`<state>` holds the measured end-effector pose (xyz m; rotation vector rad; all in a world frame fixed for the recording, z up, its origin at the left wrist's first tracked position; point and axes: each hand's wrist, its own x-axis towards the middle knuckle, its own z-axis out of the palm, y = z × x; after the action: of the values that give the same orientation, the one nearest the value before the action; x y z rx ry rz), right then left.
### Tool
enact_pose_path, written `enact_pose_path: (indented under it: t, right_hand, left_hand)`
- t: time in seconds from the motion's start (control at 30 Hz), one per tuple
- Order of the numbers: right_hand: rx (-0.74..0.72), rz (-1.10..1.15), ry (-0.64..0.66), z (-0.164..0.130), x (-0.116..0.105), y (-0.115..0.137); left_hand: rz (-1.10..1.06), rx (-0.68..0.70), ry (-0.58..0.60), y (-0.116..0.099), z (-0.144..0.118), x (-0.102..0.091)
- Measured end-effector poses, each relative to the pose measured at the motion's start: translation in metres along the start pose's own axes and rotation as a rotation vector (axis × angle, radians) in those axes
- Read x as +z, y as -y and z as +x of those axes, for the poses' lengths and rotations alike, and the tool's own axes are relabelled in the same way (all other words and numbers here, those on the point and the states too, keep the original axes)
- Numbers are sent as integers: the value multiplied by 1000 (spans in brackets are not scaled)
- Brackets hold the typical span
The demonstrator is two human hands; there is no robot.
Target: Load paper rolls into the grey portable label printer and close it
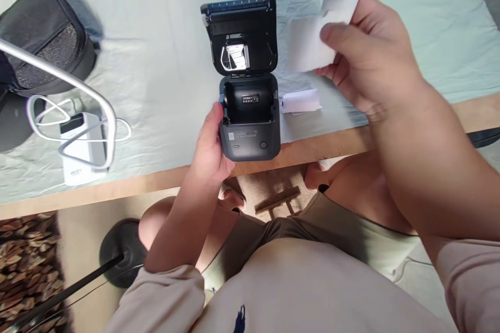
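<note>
The right hand [367, 57] pinches a paper roll [316, 36] between thumb and fingers above the table [156, 182], while the left hand [211, 140] grips the open printer's [250, 114] side.

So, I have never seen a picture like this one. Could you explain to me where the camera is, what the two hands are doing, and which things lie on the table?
The camera sits on the person's head and looks down, so you see their own arms and lap. The left hand grips the side of a small dark label printer, which stands near the table edge with its lid open. The right hand, raised above the table, holds a white paper roll with a loose end unrolled. Beside the printer lies a small piece of white paper. On the left are a white power bank with a white cable, and a black bag. A pale cloth covers the table.
</note>
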<state>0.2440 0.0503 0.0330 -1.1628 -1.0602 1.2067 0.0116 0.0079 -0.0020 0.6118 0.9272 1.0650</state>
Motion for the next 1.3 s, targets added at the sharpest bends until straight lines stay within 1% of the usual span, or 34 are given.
enact_pose_path:
  t: [0.07, 0.17, 0.23, 0.3, 0.37, 0.4, 0.47, 0.5, 0.57, 0.63, 0.67, 0.7, 0.8, 0.93, 1.03, 1.13, 1.23, 1.3]
  right_hand:
    - [-69, -167, -31, 2, -3, -11]
    - [-226, -546, -70, 3, -8, -20]
    - [-268, -754, -81, 4, -11, -23]
    - [-232, -860, -45, 4, -12, -23]
    - [-238, -928, -11, 1, -12, -18]
    - [-286, -948, -24, -2, -12, -14]
    - [-434, -979, -66, -12, -10, -3]
    - [-510, -1004, -60, -17, -9, 2]
    - [-513, -1110, 112, -26, -6, 7]
    - [-384, -1282, 318, -31, -3, 5]
    - [-306, -1348, 377, -32, -1, 2]
    - [-235, -1381, 401, -32, 0, -2]
    - [-119, -1303, 357, -28, 3, -11]
    - [-79, -1070, 271, -26, 1, -6]
    - [-75, -777, 231, -27, -2, 2]
    - [-69, -452, 198, -27, -1, 3]
    - [-77, -222, 166, -26, 3, 1]
    - [-52, -80, 145, -25, 6, 0]
  left_hand:
    - [-4, 9, -21, 0, -1, 1]
    - [-4, -2, -14, -1, -2, 2]
    - [-6, 1, -6, -1, -3, 2]
    - [-5, 8, -1, -1, -2, 1]
    - [-11, 7, 9, 0, -2, 0]
    - [-17, 7, 19, 1, -1, -1]
    - [-37, 14, 51, 2, -1, -2]
    - [-48, 16, 68, 2, 0, -2]
    - [-69, 3, 98, 2, 0, -2]
    - [-84, -22, 106, 1, 1, -2]
    - [-89, -31, 100, 1, 1, -1]
    - [-90, -39, 92, 0, 1, -1]
    - [-99, -61, 79, 0, 1, 0]
    - [-122, -39, 70, 2, 0, 0]
    - [-115, -22, 67, 2, 0, 0]
    - [-107, -24, 86, 2, 0, 0]
    - [-121, -17, 80, 2, 1, -2]
    - [-136, -18, 77, 2, 0, -2]
